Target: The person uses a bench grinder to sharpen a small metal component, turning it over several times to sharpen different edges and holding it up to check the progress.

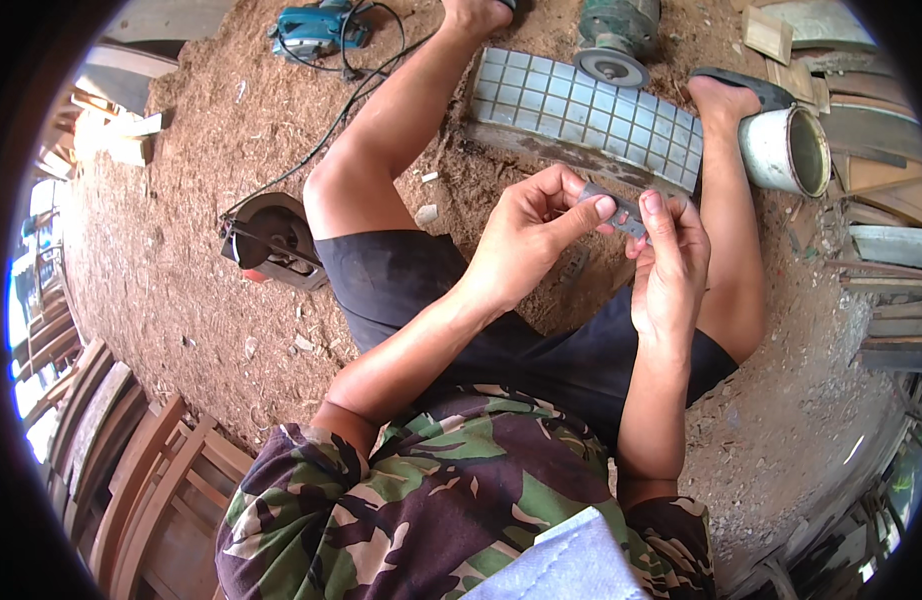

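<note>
My left hand (536, 235) pinches one end of a small flat grey planer blade (621, 212) between thumb and fingers. At the blade's other end, my right hand (673, 255) grips it the same way, thumb on top. Holes or slots show along the blade. Both hands hold it up in front of me, over the gap between my knees. Beyond them lies a long block topped with pale blue tiles (581, 100), set between my feet. Parts of the blade are hidden under my thumbs and fingers.
Behind the tiled block stands a green grinder (616, 50) with a round wheel. A white bucket (781, 150) lies tipped beside my right foot. A blue power tool (321, 30) and a dark power tool (271, 240) rest on the shavings. Wooden frames (171, 490) lean at lower left.
</note>
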A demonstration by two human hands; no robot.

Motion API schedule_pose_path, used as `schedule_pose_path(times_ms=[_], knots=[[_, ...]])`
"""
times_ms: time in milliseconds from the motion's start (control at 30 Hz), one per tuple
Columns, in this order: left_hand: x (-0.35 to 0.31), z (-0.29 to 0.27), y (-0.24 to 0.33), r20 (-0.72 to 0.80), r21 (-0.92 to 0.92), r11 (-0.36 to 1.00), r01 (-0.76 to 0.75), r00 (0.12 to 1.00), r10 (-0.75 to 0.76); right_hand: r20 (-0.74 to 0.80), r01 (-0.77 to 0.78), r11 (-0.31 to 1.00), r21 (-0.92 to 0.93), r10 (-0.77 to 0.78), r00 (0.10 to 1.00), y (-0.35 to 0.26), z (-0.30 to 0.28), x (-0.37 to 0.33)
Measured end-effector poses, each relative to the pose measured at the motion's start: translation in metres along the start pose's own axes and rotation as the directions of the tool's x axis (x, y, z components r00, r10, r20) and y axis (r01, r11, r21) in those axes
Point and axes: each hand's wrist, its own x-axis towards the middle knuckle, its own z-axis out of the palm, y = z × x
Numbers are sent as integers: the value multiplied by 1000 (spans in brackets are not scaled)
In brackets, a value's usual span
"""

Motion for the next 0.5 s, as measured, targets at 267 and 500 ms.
schedule_pose_path(times_ms=[267,500], knots=[[0,1,0,0,-52,998,-23,1000,23,19,-5,999,-38,6,1000,0,2,-2],[-1,2,-1,-10,-70,997,-32,999,31,62,9,1000,-6,-9,998,3,-1,-3]])
